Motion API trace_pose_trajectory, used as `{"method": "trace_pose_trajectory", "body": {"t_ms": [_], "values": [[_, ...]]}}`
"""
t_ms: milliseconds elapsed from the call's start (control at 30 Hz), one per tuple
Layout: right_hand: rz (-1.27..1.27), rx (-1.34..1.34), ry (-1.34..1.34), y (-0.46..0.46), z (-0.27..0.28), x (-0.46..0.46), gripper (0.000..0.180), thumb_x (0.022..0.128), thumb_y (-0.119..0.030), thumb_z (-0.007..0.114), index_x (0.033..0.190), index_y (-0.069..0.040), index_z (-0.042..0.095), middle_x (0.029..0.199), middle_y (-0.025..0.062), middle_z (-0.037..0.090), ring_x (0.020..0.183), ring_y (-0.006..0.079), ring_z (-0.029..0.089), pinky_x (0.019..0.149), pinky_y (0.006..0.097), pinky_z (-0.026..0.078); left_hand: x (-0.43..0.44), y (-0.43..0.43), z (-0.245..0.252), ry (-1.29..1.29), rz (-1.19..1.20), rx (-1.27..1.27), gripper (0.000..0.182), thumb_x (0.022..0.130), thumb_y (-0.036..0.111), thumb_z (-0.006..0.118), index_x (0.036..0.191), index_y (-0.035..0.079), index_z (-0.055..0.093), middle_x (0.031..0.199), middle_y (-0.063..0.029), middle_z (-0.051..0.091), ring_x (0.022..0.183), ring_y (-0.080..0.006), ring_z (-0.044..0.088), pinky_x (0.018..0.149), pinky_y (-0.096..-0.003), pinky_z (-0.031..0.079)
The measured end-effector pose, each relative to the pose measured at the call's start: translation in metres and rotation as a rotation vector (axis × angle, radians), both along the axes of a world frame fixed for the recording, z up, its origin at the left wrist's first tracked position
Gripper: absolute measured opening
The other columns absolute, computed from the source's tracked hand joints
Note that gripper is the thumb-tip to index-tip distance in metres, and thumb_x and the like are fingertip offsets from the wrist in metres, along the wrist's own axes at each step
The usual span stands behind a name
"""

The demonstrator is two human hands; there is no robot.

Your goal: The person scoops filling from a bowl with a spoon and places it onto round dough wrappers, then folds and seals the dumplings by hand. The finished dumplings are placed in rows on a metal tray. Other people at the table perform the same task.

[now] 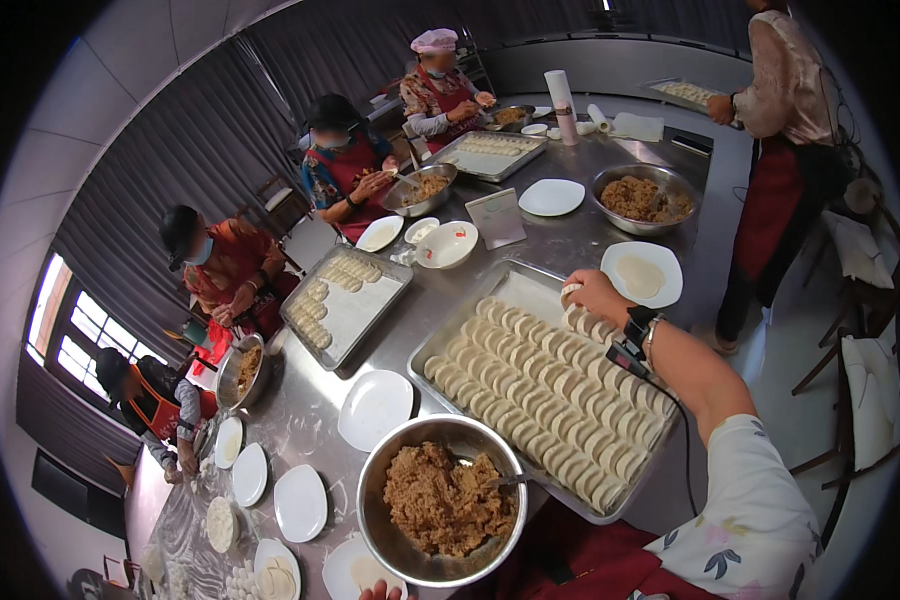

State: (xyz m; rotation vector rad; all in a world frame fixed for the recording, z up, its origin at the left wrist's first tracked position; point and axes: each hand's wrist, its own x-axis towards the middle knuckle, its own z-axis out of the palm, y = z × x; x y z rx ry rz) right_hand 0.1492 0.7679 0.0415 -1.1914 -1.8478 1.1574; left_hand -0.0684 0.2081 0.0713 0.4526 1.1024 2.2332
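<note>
My right hand (596, 294) pinches a folded dumpling (568, 294) at the far end of a row on a large metal tray (420, 358). Curved rows of pale dumplings (547, 375) cover much of this tray. Only the fingertips of my left hand (382, 591) show at the bottom edge, over a white plate (337, 574) with a round dough wrapper (367, 571); whether they hold anything is hidden. Between my hands stands a steel bowl (365, 510) of brown filling (446, 499), with a utensil (506, 480) resting in it.
Several co-workers in aprons sit along the far side, near bowls of filling and trays of dumplings (345, 274). A person (787, 90) at right carries a tray. White plates (375, 409), a folded card (495, 217) and another filling bowl (645, 196) stand about. Chairs (866, 397) are at right.
</note>
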Motion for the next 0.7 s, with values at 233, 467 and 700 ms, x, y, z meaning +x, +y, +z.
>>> {"method": "trace_pose_trajectory", "body": {"t_ms": [233,467,700], "values": [[0.211,0.405,-0.496,0.047,-0.026,-0.032,0.021,0.076,-0.012,0.063,0.096,-0.007,0.068,0.094,0.0172,0.067,0.09,0.0349,0.063,0.076,0.0443,0.049,0.0,-0.034,-0.001,-0.035,0.286,-0.431,0.041,0.097,0.034,0.049,0.133,0.013,0.046,0.133,-0.0137,0.048,0.115,-0.0298,0.048,0.099,-0.0448,0.041],[0.276,0.407,-0.58,0.052,-0.034,-0.042,0.022,0.073,-0.011,0.064,0.095,-0.008,0.069,0.093,0.0162,0.068,0.089,0.035,0.064,0.078,0.0434,0.049,-0.001,-0.025,0.0,-0.067,0.313,-0.493,0.044,0.096,0.039,0.051,0.132,0.014,0.045,0.13,-0.0131,0.05,0.11,-0.0281,0.05,0.095,-0.0427,0.043],[0.358,0.427,-0.693,0.053,-0.04,-0.041,0.02,0.073,-0.01,0.065,0.093,-0.008,0.069,0.092,0.0164,0.068,0.091,0.0332,0.065,0.076,0.0446,0.05,0.004,-0.016,-0.002,-0.064,0.262,-0.526,0.048,0.096,0.04,0.05,0.133,0.01,0.043,0.128,-0.0134,0.051,0.108,-0.0278,0.051,0.095,-0.0437,0.043]]}}
